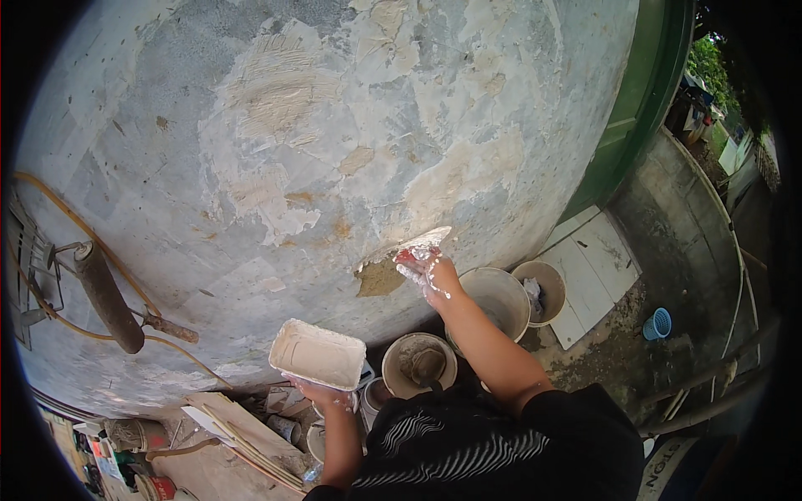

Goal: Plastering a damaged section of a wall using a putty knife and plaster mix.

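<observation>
My right hand point(436, 282), smeared with white paste, is closed round the red handle of a putty knife point(426, 240). The knife's paste-coated blade lies at the wall point(180, 192), just up and right of a bare brown patch point(381, 280). Lower and to the left, my left hand point(330, 396) grips a rectangular white tub point(317, 382) from below. Pale paste coats the inside and rim of this tub, which is tilted with its mouth facing up. Rough cream-coloured patches point(280, 96) of filler cover much of the grey wall.
A paint roller point(109, 296) and a yellow hose point(88, 234) hang at the left. Buckets point(451, 367) stand along the wall's foot. Wooden boards point(251, 438) lie lower left. To the right are pale panels point(595, 271), a blue basket point(657, 324) and a green door point(614, 138).
</observation>
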### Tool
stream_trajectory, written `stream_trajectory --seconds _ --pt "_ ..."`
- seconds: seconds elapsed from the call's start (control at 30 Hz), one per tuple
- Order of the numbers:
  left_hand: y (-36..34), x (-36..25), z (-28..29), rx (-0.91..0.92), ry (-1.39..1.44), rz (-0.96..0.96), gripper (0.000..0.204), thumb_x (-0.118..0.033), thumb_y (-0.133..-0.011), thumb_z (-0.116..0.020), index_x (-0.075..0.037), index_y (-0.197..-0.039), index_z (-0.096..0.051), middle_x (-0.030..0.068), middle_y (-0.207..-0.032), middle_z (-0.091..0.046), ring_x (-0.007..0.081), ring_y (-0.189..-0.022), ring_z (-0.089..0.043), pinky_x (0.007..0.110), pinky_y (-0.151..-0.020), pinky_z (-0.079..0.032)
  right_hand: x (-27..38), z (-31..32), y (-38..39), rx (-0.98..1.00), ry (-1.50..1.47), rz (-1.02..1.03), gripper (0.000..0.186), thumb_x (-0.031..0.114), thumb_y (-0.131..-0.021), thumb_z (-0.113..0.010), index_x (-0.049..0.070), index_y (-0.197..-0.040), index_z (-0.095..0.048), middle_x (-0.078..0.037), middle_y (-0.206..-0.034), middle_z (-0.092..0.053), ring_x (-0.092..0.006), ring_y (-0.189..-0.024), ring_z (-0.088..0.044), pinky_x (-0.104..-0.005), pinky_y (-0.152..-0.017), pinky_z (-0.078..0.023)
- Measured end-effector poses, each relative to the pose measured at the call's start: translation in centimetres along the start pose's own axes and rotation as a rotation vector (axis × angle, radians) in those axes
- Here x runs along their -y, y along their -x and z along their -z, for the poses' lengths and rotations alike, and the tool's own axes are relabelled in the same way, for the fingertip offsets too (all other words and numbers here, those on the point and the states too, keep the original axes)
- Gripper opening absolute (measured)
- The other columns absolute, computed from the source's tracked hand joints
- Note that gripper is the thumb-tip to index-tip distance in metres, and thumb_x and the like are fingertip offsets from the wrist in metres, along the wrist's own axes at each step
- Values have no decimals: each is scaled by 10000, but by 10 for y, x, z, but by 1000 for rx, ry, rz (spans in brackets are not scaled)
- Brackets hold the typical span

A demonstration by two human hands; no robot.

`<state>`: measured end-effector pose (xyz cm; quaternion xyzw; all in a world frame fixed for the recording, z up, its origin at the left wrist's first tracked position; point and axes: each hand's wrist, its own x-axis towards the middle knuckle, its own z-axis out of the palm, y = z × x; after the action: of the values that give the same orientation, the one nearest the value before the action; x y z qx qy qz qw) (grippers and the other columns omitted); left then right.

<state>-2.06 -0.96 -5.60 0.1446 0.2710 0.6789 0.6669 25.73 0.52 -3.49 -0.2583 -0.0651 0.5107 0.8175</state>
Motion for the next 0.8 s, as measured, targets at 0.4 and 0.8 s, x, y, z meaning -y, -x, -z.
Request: stream_trajectory --seconds 0.4,0.8 --pt "-9 3 22 27 -28 -40 625 -596 -905 -235 -179 -1352 -369 62 -1371 -396 344 -1190 -444 521 -961 -390 -36 14 56 -21 17 -325 205 40 -895 -418 -32 -1081 -466 -219 -1081 -558 -350 -958 -598 -487 -852 -502" --pt "-8 -5 22 -12 -2 -63 620 -577 -916 -219 -167 -1361 -356 75 -1378 -392 352 -1195 -442 521 -960 -399 10 3 -34 20 127 -101 320 177 -947 -350 -89 -1104 -433 -297 -1082 -530 -397 -1014 -558 -517 -903 -469"
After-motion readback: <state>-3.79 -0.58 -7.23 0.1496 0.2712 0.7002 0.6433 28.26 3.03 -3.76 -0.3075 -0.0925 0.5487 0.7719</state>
